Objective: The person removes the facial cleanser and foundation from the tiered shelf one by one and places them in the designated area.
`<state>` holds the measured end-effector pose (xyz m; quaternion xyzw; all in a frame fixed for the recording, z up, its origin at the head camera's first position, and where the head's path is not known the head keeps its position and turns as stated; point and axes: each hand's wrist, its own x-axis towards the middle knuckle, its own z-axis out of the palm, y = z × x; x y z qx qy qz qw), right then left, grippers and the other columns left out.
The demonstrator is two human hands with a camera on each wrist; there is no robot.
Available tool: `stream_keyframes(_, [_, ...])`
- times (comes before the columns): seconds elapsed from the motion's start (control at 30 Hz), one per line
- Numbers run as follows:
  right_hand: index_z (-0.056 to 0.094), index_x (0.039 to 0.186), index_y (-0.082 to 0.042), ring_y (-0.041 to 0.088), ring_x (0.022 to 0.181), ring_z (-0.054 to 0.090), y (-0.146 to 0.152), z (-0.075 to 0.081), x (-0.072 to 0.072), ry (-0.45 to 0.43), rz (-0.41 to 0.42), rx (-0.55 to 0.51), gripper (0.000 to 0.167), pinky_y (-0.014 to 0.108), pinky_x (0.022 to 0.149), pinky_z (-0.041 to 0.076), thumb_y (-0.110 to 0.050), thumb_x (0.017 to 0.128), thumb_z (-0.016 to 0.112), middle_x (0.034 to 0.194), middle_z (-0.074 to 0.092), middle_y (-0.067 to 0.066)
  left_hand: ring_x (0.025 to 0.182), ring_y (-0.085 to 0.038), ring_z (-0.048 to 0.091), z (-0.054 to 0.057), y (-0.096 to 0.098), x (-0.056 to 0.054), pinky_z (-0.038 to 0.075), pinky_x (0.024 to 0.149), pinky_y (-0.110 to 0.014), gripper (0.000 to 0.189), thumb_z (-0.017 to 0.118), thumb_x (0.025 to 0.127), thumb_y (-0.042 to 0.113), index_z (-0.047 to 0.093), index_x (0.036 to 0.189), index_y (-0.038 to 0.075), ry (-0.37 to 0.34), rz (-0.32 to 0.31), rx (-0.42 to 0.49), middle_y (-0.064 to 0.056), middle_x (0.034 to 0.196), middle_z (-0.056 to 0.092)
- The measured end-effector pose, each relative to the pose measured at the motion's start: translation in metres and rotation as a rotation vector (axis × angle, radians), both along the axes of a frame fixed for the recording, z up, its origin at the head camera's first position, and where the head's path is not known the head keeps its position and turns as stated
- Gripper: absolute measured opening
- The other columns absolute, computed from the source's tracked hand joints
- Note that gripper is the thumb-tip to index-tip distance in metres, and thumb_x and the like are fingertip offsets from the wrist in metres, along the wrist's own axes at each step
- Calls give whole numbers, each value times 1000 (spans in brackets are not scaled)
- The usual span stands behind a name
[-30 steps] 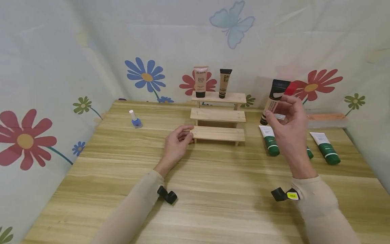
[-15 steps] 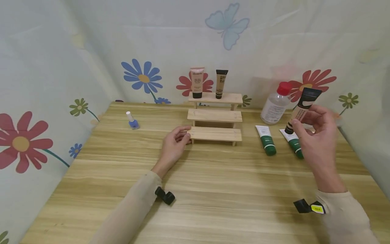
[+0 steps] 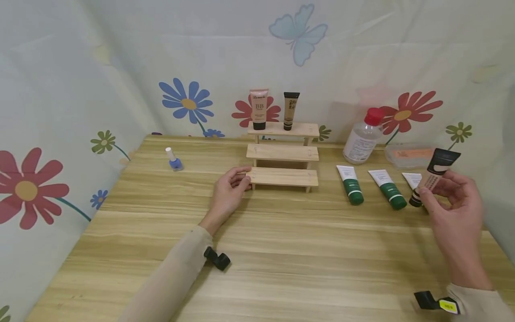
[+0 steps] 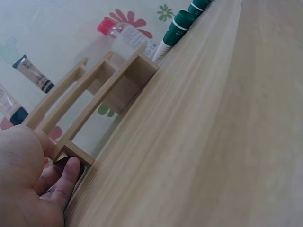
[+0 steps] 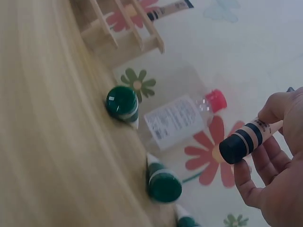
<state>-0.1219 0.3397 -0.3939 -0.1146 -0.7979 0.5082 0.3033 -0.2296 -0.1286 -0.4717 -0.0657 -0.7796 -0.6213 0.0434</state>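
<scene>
In the head view my right hand point(image 3: 458, 210) pinches a beige cosmetic tube point(image 3: 431, 176) with black ends, tilted with its cap down, above the right side of the table. The right wrist view shows thumb and fingers around this tube point(image 5: 246, 139) near its black cap. My left hand point(image 3: 230, 192) grips the left end of the lowest step of a three-tier wooden display stand point(image 3: 283, 176); the left wrist view has fingers point(image 4: 66, 182) curled at its leg. On the top tier stand a pink BB cream tube point(image 3: 259, 109) and a slim beige-and-black tube point(image 3: 290, 112).
Green-and-white tubes point(image 3: 351, 185) lie in a row right of the stand, one partly behind the held tube. Behind them are a clear bottle with a red cap point(image 3: 362, 138) and a clear box point(image 3: 408, 155). Blue nail polish point(image 3: 174, 160) stands at the left.
My right hand has carried the beige tube right and lower, uncovering the red-capped bottle and green tubes. My left hand keeps its grip on the stand; the head view has shifted slightly.
</scene>
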Motion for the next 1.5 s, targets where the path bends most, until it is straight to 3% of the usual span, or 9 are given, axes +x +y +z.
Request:
stream_keyframes(0.13, [65,148,-15,4,105,63,12,-14,15,-30,-26,-15,53,1,77,53,5,100,76,118,66,-12,109,-27,80,-2,-1,3,69,94,-32,28,68,114,18,75,140,19,-7,0,-1,-11,121,80])
stream_keyframes(0.37, [70,141,-14,1,100,64,27,-30,31,-87,-81,-50,50,1,89,51,10,97,77,112,68,-16,109,-27,80,2,-1,2,69,94,-31,27,68,114,18,75,140,18,4,13,-12,-11,121,80])
stream_keyframes(0.67, [66,144,-24,-5,100,59,38,-43,59,-278,-171,-49,49,0,87,46,0,103,76,111,62,-25,111,-27,80,1,1,0,69,94,-29,27,69,113,18,75,140,17,0,7,-9,-11,122,80])
stream_keyframes(0.93, [61,144,-30,-10,98,55,50,-56,76,-414,-160,36,39,0,86,44,-15,109,72,112,56,-31,110,-26,80,-2,-3,0,69,94,-32,28,69,114,19,75,141,21,-2,8,-7,-10,122,79])
stream_keyframes(1.13, [53,156,-21,-13,97,48,55,-60,79,-502,-177,114,44,6,97,44,-22,114,65,124,57,-15,109,-25,80,-3,-4,2,69,94,-31,28,69,113,20,75,141,21,-4,10,-9,-10,122,80])
stream_keyframes(1.33, [51,161,-3,-14,91,47,57,-61,79,-500,-164,194,54,8,85,42,-22,113,67,125,60,-1,109,-25,80,-2,-1,-1,69,94,-30,28,69,114,20,75,141,21,2,4,-14,-9,122,80])
stream_keyframes(1.5, [52,161,0,-10,89,46,56,-62,78,-536,-163,222,55,8,76,42,-18,111,69,130,61,10,108,-28,81,0,0,-2,70,94,-33,28,69,114,20,75,141,20,-2,5,-4,-11,121,80])
